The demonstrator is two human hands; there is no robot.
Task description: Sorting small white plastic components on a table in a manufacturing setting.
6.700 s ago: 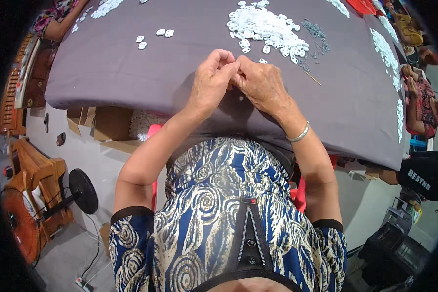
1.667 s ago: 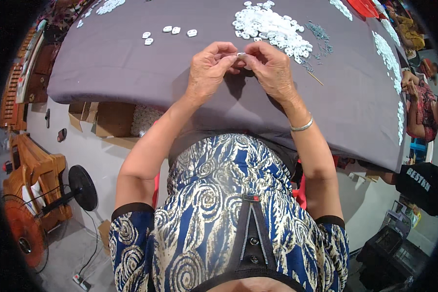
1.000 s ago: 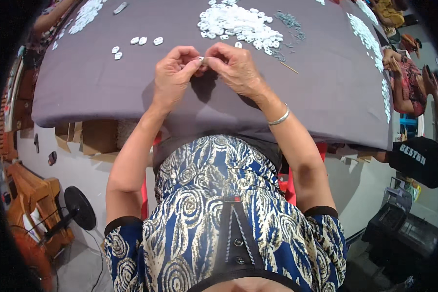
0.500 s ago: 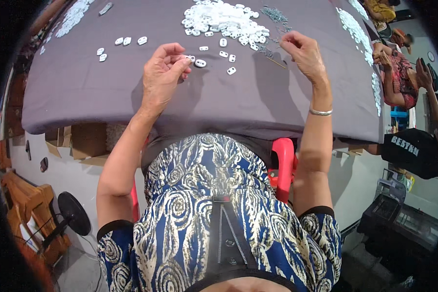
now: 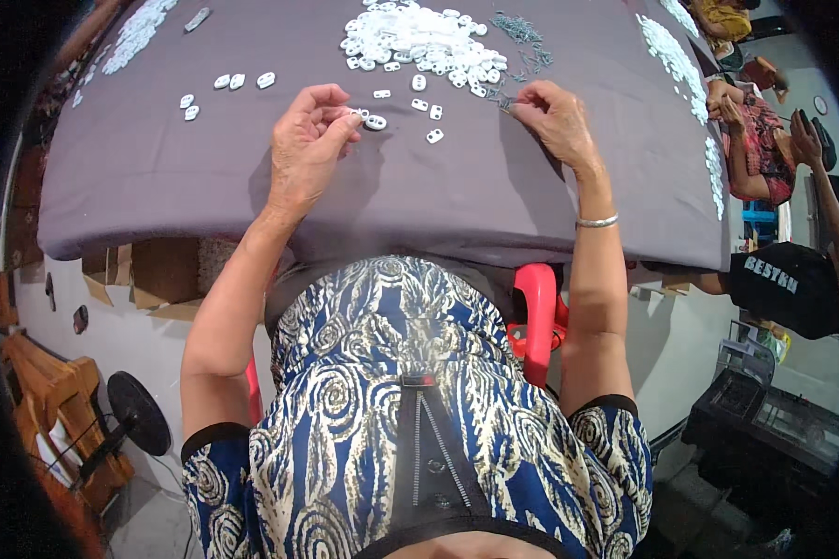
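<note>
My left hand (image 5: 309,140) is closed in a pinch over the table, holding a small white plastic piece (image 5: 360,113) with holes between thumb and fingers. Just right of its fingertips is a white oval piece (image 5: 376,122) with two dark holes. My right hand (image 5: 555,123) is lowered to the cloth with fingers pinched together, at the near edge of the small grey screws (image 5: 536,61). What its fingertips hold, if anything, is hidden. A few loose white pieces (image 5: 435,136) lie between my hands, in front of a large heap of white pieces (image 5: 410,42).
A grey-brown cloth covers the table (image 5: 205,177). Several white ovals (image 5: 238,81) sit at the left, with more white heaps (image 5: 140,37) at the far left and along the right edge (image 5: 676,65). Co-workers' hands (image 5: 804,137) show at the right. A red chair (image 5: 536,317) is under me.
My right hand has moved left and down onto the cloth. The thin brown stick seen below it before is now out of sight. My left hand keeps its pinch.
</note>
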